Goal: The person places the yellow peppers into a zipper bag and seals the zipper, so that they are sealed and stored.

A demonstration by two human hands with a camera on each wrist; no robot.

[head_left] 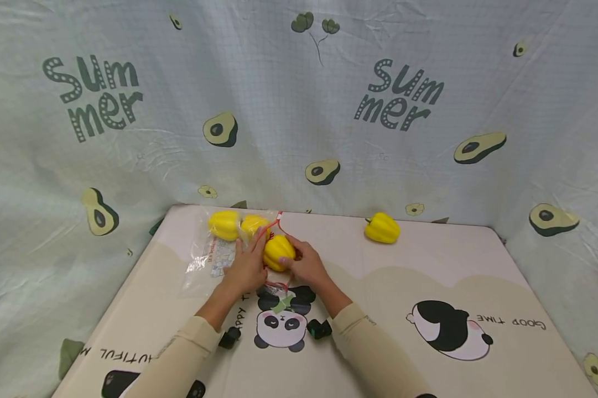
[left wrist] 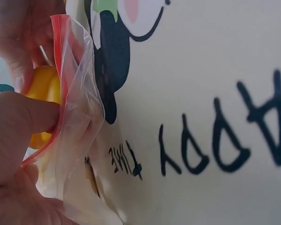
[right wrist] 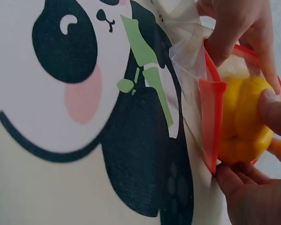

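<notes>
A clear zip bag (head_left: 195,268) with a red-edged mouth lies at the back left of the table. Inside it are two yellow bell peppers (head_left: 224,225). My left hand (head_left: 246,270) holds the bag's mouth, its thumb over the red edge (left wrist: 61,61) in the left wrist view. With thumb and fingers, my right hand (head_left: 310,270) grips another yellow bell pepper (right wrist: 246,119), which sits within the red-edged opening. Part of that pepper is hidden by the bag's edge and my fingers. Farther right, a single yellow bell pepper (head_left: 382,228) lies on the table.
The table cover (head_left: 378,331) is printed with pandas and lettering. Behind it hangs a pale curtain (head_left: 279,99) with avocado prints, meeting the table's back edge. Dark wrist devices (head_left: 320,329) sit at both wrists.
</notes>
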